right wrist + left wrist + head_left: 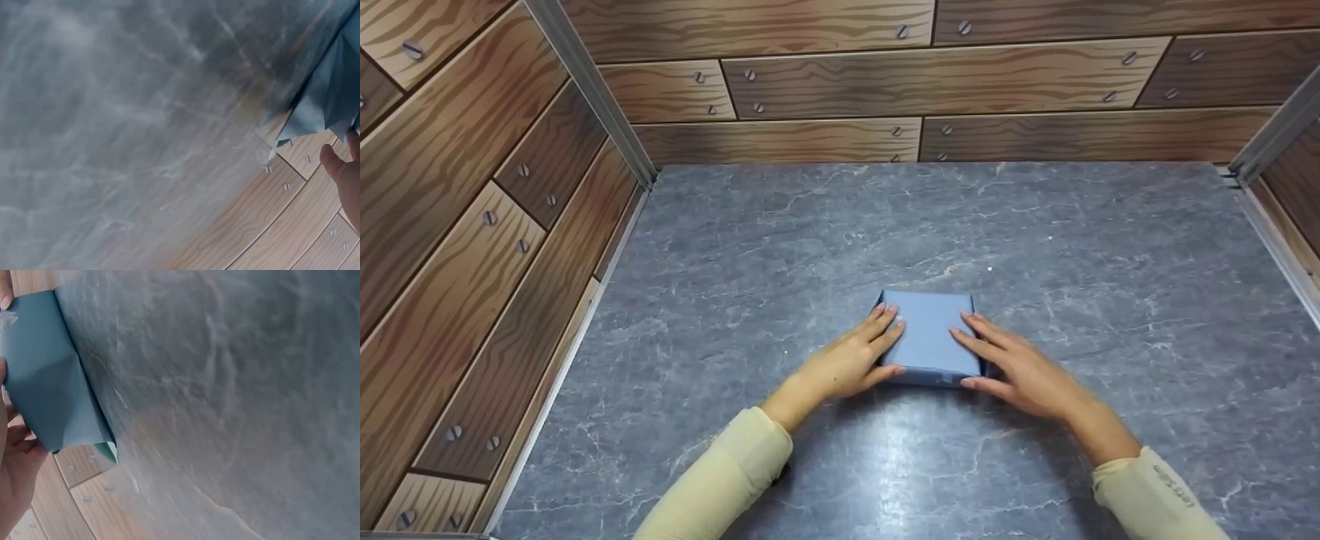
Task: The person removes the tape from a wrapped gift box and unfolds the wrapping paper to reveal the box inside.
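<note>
A small square box wrapped in blue paper (930, 326) lies flat on the grey marbled tabletop. My left hand (847, 364) rests against its left side, fingertips on the top edge and thumb at the front corner. On the opposite side, my right hand (1027, 375) touches the right edge with extended fingers, its thumb at the front right corner. The left wrist view shows the box's creased paper side (62, 399), with a bit of green and white at its lower end. In the right wrist view, folded paper (332, 84) juts out above the right fingers.
Wood-patterned panels (840, 82) stand behind the tabletop (780, 240), and another wood-patterned wall (502, 225) rises on the left. Metal corner strips (592, 90) join the walls. Tiny white specks dot the surface beyond the box.
</note>
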Available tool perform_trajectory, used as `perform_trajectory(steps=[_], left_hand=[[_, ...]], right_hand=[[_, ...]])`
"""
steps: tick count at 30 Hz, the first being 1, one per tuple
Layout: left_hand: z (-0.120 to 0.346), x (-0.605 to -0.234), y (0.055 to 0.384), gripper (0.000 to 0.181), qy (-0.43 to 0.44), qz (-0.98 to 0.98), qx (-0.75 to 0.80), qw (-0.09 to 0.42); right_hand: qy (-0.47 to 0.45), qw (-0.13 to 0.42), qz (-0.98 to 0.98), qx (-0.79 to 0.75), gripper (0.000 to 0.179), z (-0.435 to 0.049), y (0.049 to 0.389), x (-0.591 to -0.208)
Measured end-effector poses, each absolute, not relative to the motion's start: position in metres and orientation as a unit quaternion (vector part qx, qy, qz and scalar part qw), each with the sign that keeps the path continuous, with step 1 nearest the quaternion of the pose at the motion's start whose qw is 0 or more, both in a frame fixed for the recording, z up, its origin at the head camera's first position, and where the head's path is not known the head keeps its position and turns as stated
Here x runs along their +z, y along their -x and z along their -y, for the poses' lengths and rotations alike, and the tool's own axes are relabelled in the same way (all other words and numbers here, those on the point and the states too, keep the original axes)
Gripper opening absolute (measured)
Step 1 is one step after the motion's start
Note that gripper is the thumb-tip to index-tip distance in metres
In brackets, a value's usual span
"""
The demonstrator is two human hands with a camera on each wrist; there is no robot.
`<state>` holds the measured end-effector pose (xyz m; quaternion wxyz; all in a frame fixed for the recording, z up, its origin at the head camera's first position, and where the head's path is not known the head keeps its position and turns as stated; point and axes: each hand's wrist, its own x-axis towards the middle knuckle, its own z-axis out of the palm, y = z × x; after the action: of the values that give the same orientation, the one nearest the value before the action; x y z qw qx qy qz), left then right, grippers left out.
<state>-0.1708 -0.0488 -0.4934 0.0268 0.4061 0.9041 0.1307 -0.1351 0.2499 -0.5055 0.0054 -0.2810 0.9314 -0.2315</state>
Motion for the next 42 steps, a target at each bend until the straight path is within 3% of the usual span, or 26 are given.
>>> perform_trajectory(steps=[6,16,25,42], left_hand=[[0.048,-0.494,0.167,0.067,-0.431,-0.898,0.084,-0.032],[0.048,-0.497,0.167,0.064,-0.436,-0.897,0.065,-0.037],[0.045,-0.498,0.167,0.060,-0.449,-0.889,0.055,-0.070],[0.039,-0.496,0.175,0.058,-0.457,-0.880,0.068,-0.104]], right_hand=[[0.284,0.004,-0.927,-0.245,0.067,-0.250,0.129,-0.510],[0.283,-0.004,-0.928,-0.243,0.066,-0.250,0.127,-0.510],[0.276,-0.002,-0.924,-0.264,0.064,-0.250,0.127,-0.509],[0.257,-0.022,-0.930,-0.262,0.050,-0.242,0.131,-0.498]])
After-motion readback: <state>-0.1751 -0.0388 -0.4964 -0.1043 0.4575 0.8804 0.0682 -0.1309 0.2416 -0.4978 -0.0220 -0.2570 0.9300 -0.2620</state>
